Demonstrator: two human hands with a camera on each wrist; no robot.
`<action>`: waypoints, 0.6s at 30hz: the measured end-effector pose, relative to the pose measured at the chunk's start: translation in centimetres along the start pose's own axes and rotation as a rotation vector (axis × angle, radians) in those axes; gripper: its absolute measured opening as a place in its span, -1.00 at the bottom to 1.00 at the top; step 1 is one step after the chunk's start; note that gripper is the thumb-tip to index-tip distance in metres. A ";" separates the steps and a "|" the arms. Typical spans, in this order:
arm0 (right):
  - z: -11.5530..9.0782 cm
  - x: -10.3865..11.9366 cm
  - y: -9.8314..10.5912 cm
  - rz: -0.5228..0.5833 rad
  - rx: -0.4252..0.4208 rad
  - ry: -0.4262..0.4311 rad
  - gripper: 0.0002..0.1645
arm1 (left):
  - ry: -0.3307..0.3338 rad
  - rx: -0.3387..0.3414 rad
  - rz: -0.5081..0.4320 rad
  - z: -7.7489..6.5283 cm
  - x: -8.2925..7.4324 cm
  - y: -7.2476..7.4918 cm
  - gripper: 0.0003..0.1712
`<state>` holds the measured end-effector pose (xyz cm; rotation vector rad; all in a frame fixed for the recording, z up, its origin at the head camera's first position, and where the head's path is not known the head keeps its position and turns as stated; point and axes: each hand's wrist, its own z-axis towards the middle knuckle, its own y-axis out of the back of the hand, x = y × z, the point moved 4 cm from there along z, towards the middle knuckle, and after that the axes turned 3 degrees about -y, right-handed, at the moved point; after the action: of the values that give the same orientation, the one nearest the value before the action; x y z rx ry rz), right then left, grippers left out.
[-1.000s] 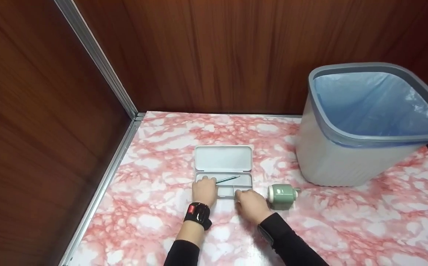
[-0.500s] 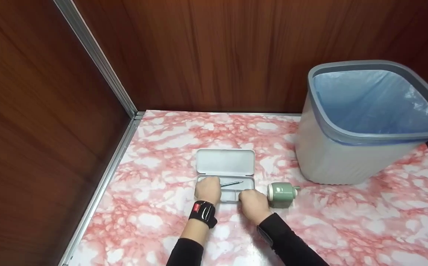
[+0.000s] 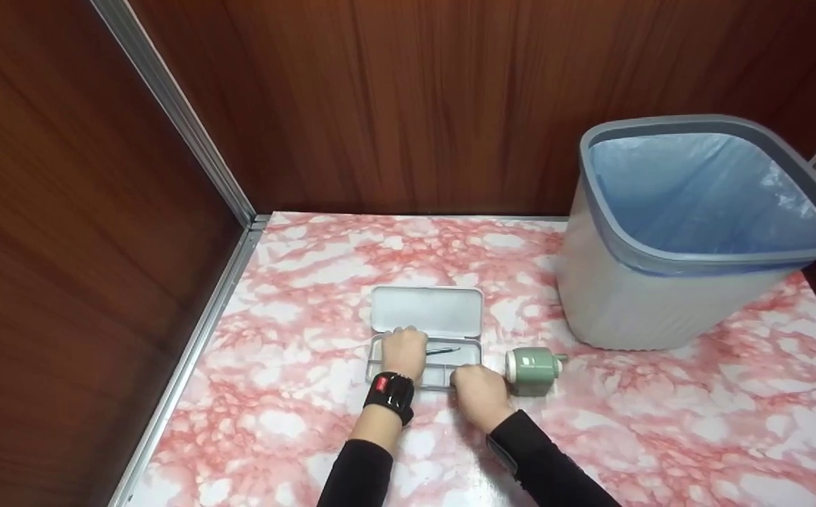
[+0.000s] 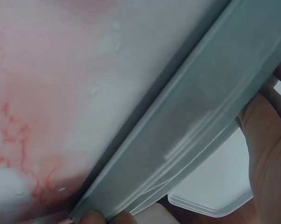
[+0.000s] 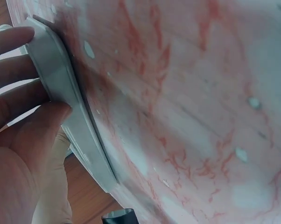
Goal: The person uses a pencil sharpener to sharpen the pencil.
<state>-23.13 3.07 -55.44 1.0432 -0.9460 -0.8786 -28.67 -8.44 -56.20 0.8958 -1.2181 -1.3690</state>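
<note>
A pale grey pencil case (image 3: 427,312) lies with its lid folded back, showing its compartments. In its long compartment is a thin dark pencil (image 3: 443,351), its left part hidden by my left hand (image 3: 405,352). That hand reaches into the case from above; in the left wrist view its thumb and fingers pass behind the near wall, so whether they pinch the pencil is hidden. My right hand (image 3: 481,396) grips the case's near right side, its thumb on the outer wall (image 5: 66,88). Just right of this hand stands a green device (image 3: 533,370), apparently a crank pencil sharpener.
A large bin (image 3: 661,303) with a grey rim and blue liner stands at the right. Wood-grain panels (image 3: 415,105) rise behind and at the left, with a metal strip (image 3: 189,338) along the left edge. The table (image 3: 295,303) has a red-and-white marbled cover.
My left hand has moved right, from the case's left edge to farther over the compartments, covering more of the pencil. The pencil lies at a flatter angle. My right hand keeps its place on the case.
</note>
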 end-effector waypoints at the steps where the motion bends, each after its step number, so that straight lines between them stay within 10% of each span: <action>1: -0.1 0.0 0.0 -0.004 0.000 0.008 -0.85 | -0.015 0.013 -0.008 -0.1 0.2 -0.1 -0.72; 12: -1.8 -4.9 6.2 0.281 -0.217 0.104 -0.62 | -0.072 -0.083 -0.082 -1.3 0.0 2.0 -0.88; 18: -2.1 -10.7 8.2 0.269 -0.095 -0.008 -0.23 | -0.190 -0.132 -0.196 -1.9 -1.5 3.4 -0.66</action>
<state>-23.69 15.64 -50.30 0.8100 -1.0150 -0.6976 -25.87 -7.08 -53.44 0.8227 -1.1893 -1.7038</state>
